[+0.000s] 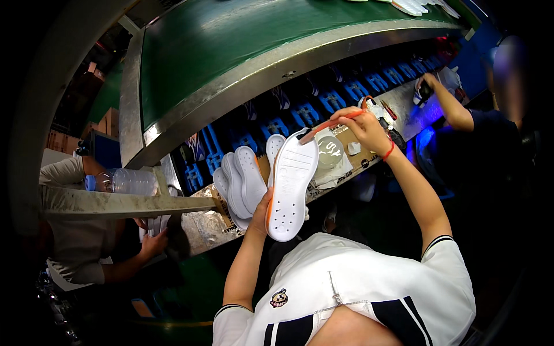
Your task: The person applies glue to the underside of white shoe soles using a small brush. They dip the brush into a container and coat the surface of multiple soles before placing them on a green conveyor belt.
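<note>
A white shoe sole [293, 184] with an orange edge is in my left hand [262, 212], its inner face turned up. The fingers grip it at the lower left side, partly hidden beneath it. My right hand [367, 130] is closed round a thin orange-red brush [333, 122]. The brush's far end meets the top end of the sole; its bristles are hard to make out. Just right of the sole sits a round tub [329, 152] with pale, shiny contents. Several more white soles [249, 176] lean together on the bench to the left.
A green conveyor [248, 43] with a metal edge runs along the far side. Below it stand several blue racks [332, 101]. A beam [133, 206] and a plastic bottle [135, 181] are at left. Co-workers' arms [453, 106] show at both sides.
</note>
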Available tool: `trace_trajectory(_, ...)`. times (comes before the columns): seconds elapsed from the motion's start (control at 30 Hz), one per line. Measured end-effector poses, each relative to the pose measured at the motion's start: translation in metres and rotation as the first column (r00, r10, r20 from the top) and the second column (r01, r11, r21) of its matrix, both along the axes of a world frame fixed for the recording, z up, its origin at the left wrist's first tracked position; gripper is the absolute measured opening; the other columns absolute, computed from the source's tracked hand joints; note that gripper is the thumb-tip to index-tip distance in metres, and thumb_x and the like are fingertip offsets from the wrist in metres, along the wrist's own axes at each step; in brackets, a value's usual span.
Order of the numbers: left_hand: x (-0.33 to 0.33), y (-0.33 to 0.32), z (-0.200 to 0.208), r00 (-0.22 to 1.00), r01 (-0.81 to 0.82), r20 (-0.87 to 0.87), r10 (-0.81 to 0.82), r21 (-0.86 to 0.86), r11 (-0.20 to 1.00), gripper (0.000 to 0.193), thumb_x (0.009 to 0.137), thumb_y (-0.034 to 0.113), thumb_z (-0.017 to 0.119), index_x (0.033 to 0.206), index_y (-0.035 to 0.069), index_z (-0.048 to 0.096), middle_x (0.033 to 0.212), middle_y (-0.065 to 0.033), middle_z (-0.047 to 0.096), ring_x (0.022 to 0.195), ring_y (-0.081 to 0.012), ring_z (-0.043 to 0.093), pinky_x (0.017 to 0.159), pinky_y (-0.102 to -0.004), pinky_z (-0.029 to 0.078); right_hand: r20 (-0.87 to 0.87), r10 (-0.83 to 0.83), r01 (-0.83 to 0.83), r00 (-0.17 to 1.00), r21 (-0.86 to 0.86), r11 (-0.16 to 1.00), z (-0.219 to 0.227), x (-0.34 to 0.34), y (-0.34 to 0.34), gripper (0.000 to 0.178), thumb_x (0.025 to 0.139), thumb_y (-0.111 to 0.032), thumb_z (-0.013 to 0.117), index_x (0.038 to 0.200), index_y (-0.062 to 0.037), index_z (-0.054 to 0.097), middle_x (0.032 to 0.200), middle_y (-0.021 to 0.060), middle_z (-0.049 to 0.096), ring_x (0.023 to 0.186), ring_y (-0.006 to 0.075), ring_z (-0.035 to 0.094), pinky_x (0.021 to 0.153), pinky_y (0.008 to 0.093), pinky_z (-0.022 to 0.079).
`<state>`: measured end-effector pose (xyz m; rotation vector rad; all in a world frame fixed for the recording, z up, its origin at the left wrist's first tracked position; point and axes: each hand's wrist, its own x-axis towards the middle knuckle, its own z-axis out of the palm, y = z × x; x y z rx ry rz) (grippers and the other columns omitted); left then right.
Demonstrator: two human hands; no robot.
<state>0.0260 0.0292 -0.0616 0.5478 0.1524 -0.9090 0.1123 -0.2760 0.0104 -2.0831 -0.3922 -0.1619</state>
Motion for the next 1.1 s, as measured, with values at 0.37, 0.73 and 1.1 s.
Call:
trace_trajectory(0.37,0.022,-0.019,-0.006,0.918,-0.372,0.224,0.327,0.203,0.905,0.062,0.093,0.05,0.04,0.135,0.004,0.037,0.121,-0.0113,0.055,0.102,-0.0188,0.06,0.083,-0.0314,0.052,0.06,-0.014,0.007,0.998,0.117,0.993,-0.02,-0.066,0.047,0.015,0.089,-0.004,0.053,0.099,-0.0003,0.063,0.087,0.0075,0.069,0.081,0.021,0.063,0.075,0.0304,0.045)
trace_trajectory(0.73,0.017,-0.013,-0.007,0.967,-0.254,0.026,0.253,0.141,0.957,0.066,0.093,0.051,0.036,0.132,-0.002,0.038,0.111,-0.0212,0.057,0.088,-0.0314,0.065,0.073,-0.0431,0.057,-0.391,0.08,0.187,0.917,0.597,0.781,-0.037,-0.063,0.049,0.033,0.095,-0.021,0.049,0.098,0.0086,0.063,0.084,0.0103,0.069,0.078,0.0122,0.063,0.079,0.0279,0.048)
trace_trajectory(1.1,0.001,-0.018,0.026,0.994,-0.113,-0.008,0.113,-0.048,0.992,0.074,0.089,0.056,0.039,0.131,-0.005,0.036,0.107,-0.0231,0.057,0.087,-0.0341,0.064,0.071,-0.0489,0.057,-0.207,-0.071,0.165,0.976,0.482,0.861,-0.038,0.006,0.012,0.027,0.095,-0.015,0.048,0.101,0.008,0.061,0.086,0.0153,0.068,0.077,0.0148,0.064,0.074,0.0263,0.051)
